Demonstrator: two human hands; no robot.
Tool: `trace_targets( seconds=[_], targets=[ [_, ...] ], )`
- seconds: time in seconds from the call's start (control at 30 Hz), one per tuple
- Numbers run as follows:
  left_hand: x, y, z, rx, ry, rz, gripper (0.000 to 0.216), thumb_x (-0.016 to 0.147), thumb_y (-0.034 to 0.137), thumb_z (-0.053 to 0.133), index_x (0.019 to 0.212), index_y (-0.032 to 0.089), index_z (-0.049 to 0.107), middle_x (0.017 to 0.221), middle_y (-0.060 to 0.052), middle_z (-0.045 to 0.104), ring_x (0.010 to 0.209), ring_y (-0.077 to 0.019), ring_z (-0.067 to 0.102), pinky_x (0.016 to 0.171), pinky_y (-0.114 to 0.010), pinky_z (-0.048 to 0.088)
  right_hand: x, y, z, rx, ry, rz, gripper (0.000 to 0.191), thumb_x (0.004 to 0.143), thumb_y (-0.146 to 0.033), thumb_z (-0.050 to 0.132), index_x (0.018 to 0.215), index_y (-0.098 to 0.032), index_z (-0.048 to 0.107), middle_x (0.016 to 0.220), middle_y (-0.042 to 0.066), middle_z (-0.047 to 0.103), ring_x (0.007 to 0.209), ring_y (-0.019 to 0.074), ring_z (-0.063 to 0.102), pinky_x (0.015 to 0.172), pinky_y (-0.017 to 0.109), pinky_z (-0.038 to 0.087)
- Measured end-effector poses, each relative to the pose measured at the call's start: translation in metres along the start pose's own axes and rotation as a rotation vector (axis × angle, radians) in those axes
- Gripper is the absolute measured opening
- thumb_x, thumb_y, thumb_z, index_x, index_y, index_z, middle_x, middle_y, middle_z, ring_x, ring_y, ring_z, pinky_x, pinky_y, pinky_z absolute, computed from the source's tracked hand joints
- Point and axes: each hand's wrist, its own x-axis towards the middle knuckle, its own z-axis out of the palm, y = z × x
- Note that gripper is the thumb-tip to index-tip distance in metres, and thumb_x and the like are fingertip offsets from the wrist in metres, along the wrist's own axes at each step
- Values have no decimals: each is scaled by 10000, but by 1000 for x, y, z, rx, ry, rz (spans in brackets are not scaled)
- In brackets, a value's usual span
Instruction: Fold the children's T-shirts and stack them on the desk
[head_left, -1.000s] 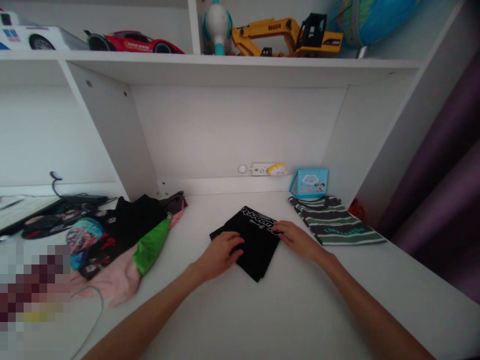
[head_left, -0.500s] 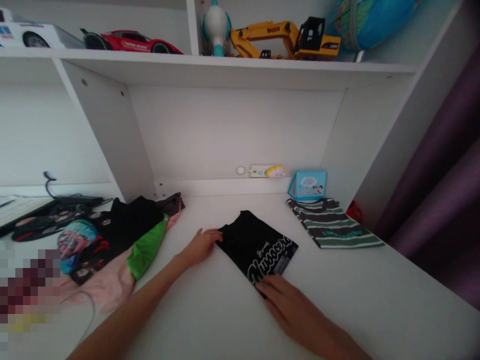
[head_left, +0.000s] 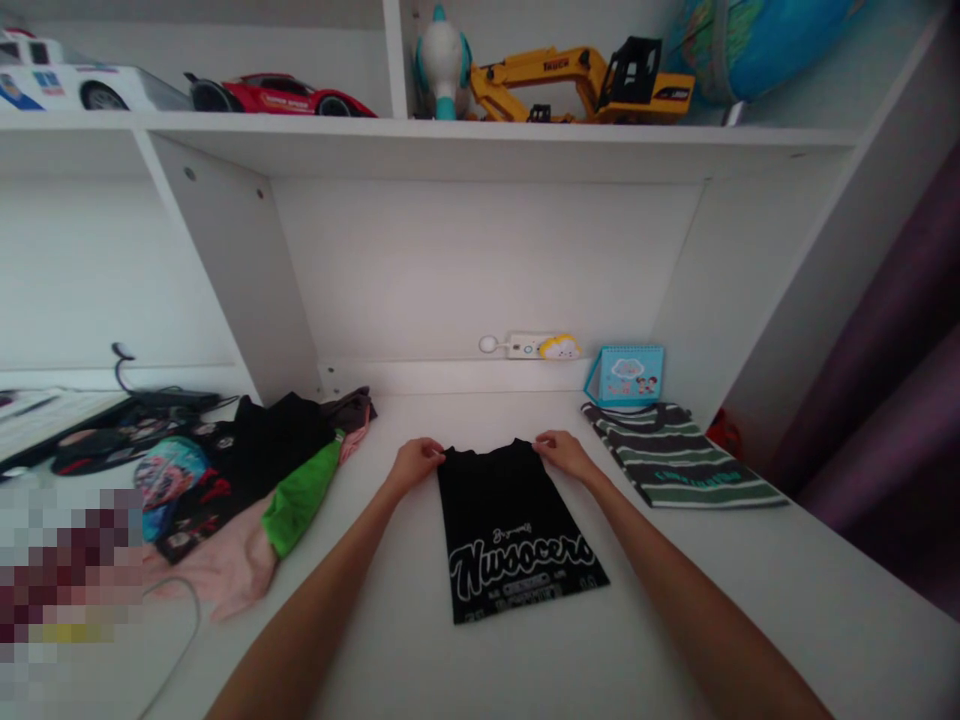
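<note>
The left hand point(head_left: 418, 465) and the right hand point(head_left: 564, 454) pinch the two upper corners of the black shirt point(head_left: 495, 495), which lies folded on the white desk point(head_left: 409, 665), probably to keep it flat.

A white worktop point(head_left: 390, 660) runs beneath a white hutch, whose long horizontal shelf point(head_left: 525, 152) spans the upper part of the view. On the left, an upright partition point(head_left: 232, 270) with round fittings point(head_left: 190, 174) separates two lower bays; above the shelf, a narrower divider point(head_left: 395, 60) rises. A plain back panel point(head_left: 480, 260) closes the middle bay, with a pale ledge point(head_left: 435, 374) along its foot. To the right, a purple curtain point(head_left: 892, 350) hangs in folds beside the side panel point(head_left: 750, 240). The light is soft and dim, darkest around the curtain.
</note>
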Motion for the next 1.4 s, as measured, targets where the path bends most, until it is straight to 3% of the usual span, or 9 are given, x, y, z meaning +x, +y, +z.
trace_targets(
  seconds=[0.13,0.27,0.4,0.57,0.73,0.87,1.03,1.2,1.4],
  targets=[
    [2,-4,7,-262,4,17,160,671,258,586,780,146,619,712,-18,629,685,-147,579,638,-248,433,7,2,15,45,7,-3,129,679,-242,589,773,-155,607,699,14,623,658,135,574,605,227,415],
    [4,-7,13,-505,-48,-1,187,701,266,578,836,138,580,752,-24,629,682,-131,591,624,-242,456,11,5,16,82,8,7,171,738,-240,519,874,-150,568,703,2,614,619,117,570,548,213,416],
    [7,-6,16,-249,51,-49,100,704,199,581,780,134,577,715,-31,618,644,-139,587,618,-253,461,14,6,14,25,32,18,191,683,-187,566,870,-145,568,691,11,596,629,132,567,593,240,427],
    [10,6,15,-75,111,5,132,717,156,568,848,140,570,870,-54,611,700,-142,591,704,-262,454,3,-12,20,-57,115,-133,321,743,-165,488,1061,-140,526,1050,92,557,951,166,527,868,293,374],
    [1,28,28,171,179,127,255,809,184,467,1049,136,542,1167,-120,506,1041,-209,507,911,-324,362,-17,-24,47,-177,-18,-308,455,862,-326,352,1226,-70,449,1301,151,416,1232,217,325,1017,332,241],
    [-10,32,51,435,-12,341,469,881,388,332,1283,149,377,1366,-118,334,1275,-244,242,1010,-405,241,-19,-20,58,-334,-121,-253,577,894,-430,221,1340,-73,302,1401,127,262,1302,232,174,1034,398,194],
    [9,21,60,490,-129,209,580,872,535,180,1367,237,221,1445,-83,143,1319,-246,96,999,-534,153,-1,-19,49,-367,-142,-112,549,894,-492,156,1369,-229,241,1436,30,189,1317,218,97,1016,474,165],
    [31,25,53,475,-156,178,567,870,533,194,1364,256,228,1445,-82,137,1322,-245,72,1005,-536,106,12,-25,36,-370,-184,-38,569,896,-489,159,1386,-202,176,1443,47,153,1318,201,98,1018,473,156],
    [-12,29,40,442,-172,302,690,828,613,235,1392,230,124,1448,-108,78,1319,-269,28,1018,-498,110,-51,-35,24,-336,-204,-214,700,845,-596,179,1399,-177,96,1452,67,29,1325,225,19,1016,516,119]
  ],
)
